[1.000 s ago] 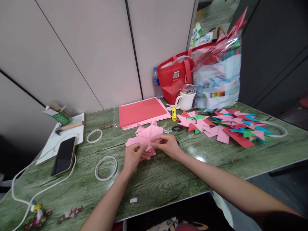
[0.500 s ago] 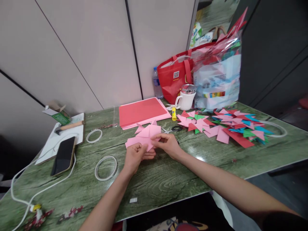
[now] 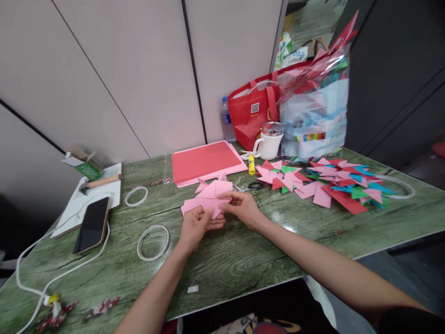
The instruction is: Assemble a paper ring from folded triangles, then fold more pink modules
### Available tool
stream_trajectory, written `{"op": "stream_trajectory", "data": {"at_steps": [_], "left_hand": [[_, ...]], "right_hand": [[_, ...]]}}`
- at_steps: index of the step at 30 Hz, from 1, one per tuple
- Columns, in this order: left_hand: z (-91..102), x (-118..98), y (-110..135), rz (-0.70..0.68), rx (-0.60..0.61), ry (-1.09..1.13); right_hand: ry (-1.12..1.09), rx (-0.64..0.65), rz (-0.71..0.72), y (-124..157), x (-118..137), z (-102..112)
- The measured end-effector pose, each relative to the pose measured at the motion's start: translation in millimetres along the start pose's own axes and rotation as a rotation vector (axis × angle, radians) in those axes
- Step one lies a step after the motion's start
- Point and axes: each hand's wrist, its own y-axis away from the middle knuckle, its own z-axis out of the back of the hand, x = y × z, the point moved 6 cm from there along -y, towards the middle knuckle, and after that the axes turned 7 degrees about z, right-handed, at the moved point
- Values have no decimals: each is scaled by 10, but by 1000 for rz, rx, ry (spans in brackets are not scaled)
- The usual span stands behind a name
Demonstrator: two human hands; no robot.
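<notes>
Between my two hands is a folded piece of pink paper [image 3: 208, 200], held just above the table in front of me. My left hand [image 3: 200, 222] grips its lower edge, thumb on top and fingers underneath. My right hand [image 3: 241, 208] pinches the paper's right side between thumb and fingers. More pink folded points show just behind it. A pair of scissors [image 3: 255, 185] with black handles lies behind my right hand. Farther back is a stack of red and pink paper sheets [image 3: 205, 160].
Folded paper pieces [image 3: 342, 178] are heaped at the right. A yellow glue stick [image 3: 251, 164], white mug [image 3: 269, 144], red bag [image 3: 245, 118] and water bottle [image 3: 227, 121] stand behind. At left lie two tape rings [image 3: 140, 243], a phone [image 3: 92, 225], a hammer [image 3: 104, 181] and a white cable [image 3: 69, 269].
</notes>
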Motion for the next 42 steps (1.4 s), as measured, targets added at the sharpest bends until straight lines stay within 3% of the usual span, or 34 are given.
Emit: {"op": "stream_trajectory", "data": {"at_steps": [11,16,24,32,42], "left_hand": [[7,53,-30,13,-11,37],[18,59,-30,41,-11,62],[67,-14,-11,29,-106,58],[74,54,-32,150,-121,125],[95,124,-54,249,-172,141]], "right_hand": [[63,7,17,-27,9,17],[51,-70,7,-14,52,25],[-23,-84,-121,-5,12,-32],[-3,-142,-191,-23,-55,16],[-23,-124,-326,-3,-195,6]]}}
